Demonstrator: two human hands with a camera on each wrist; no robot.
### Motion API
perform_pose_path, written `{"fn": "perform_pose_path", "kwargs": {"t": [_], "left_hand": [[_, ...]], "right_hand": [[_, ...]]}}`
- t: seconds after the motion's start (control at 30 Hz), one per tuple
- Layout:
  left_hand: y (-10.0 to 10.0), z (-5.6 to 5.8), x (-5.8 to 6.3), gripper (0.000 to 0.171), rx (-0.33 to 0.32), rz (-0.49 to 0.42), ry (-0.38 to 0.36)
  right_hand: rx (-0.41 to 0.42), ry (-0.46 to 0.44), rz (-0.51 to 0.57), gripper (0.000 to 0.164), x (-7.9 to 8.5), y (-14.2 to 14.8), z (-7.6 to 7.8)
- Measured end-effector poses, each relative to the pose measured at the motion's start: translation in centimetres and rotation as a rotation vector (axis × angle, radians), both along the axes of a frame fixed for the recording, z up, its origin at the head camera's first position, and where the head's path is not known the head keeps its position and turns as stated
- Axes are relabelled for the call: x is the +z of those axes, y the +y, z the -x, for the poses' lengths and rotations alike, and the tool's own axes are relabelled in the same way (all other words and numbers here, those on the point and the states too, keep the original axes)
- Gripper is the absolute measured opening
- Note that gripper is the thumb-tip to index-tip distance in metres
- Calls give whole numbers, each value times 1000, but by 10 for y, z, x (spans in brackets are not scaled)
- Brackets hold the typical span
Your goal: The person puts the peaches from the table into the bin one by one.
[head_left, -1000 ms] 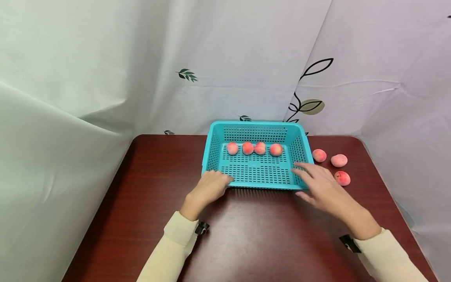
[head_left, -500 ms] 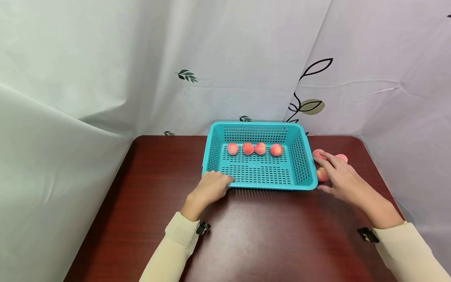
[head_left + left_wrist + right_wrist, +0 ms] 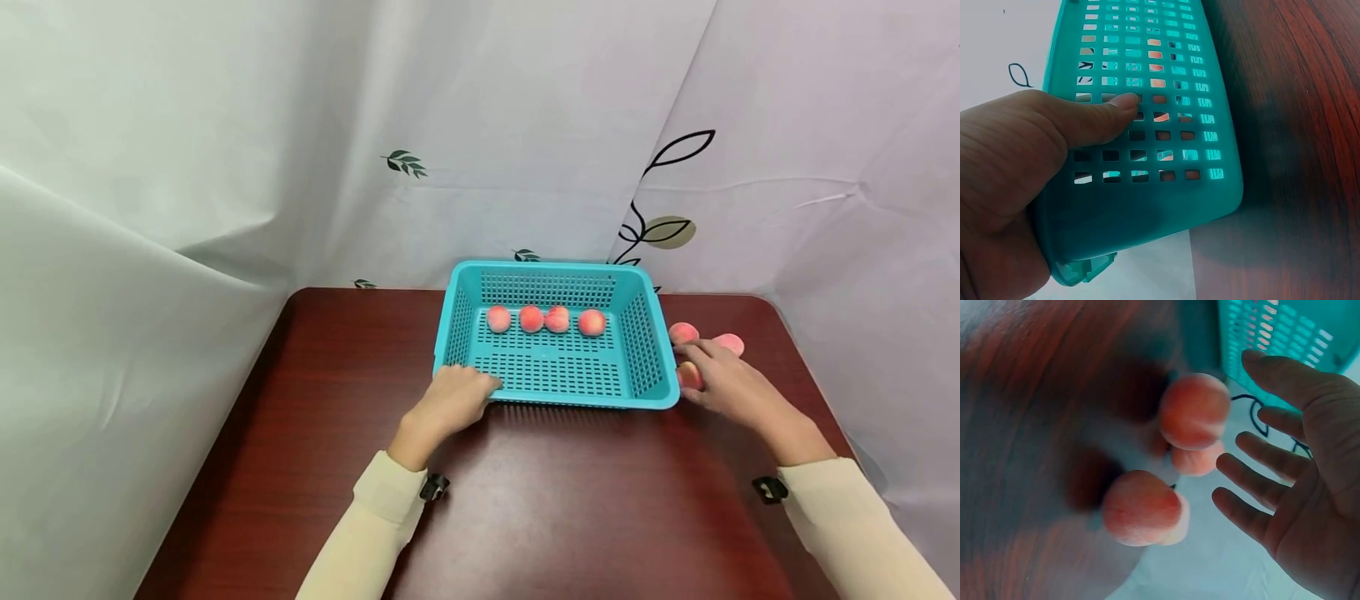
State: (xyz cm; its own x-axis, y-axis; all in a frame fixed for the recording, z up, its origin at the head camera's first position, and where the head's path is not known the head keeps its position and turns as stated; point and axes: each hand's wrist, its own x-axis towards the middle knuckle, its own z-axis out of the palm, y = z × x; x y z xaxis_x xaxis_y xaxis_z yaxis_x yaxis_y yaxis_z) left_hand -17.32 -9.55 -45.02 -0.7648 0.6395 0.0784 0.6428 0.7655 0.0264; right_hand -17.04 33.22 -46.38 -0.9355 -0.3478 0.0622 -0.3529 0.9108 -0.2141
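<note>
- The peach (image 3: 691,375) nearest the right hand (image 3: 731,387) is on the table (image 3: 570,500), just beside the right end of the basket (image 3: 585,402).
- It should handle as light, slightly soft, easily bruised and not very slippery; best cupped round its sides without squeezing.
- It looks nearly round, with no clear long axis; which way its stem end points, I cannot tell.
- The right hand's fingers are spread and slightly bent, the thumb apart; the right wrist view shows a gap between them and the fruit.
- Other peaches (image 3: 684,333) lie near it on the table.
- The basket, probably light, stiff plastic, stands upright, its long axis running left to right; its rim offers the natural hold.
- The left hand (image 3: 455,402) grips the near wall toward the left corner, thumb pressed outside, other fingers mostly hidden.
- Inside, four peaches (image 3: 532,318) form a row.
</note>
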Motion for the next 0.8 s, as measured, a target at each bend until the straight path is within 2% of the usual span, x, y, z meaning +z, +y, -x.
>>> {"fn": "perform_pose_path", "kwargs": {"t": [0.4,0.67,0.8], "left_hand": [[0,-2,0,42,-8,-18,1],[1,-2,1,42,-11,-20,-1],[1,-2,2,40,-11,-17,-9]], "right_hand": [[74,0,-62,65,-17,6,12],[135,63,-55,61,-26,8,17],[143,46,-34,59,-28,7,19]]}}
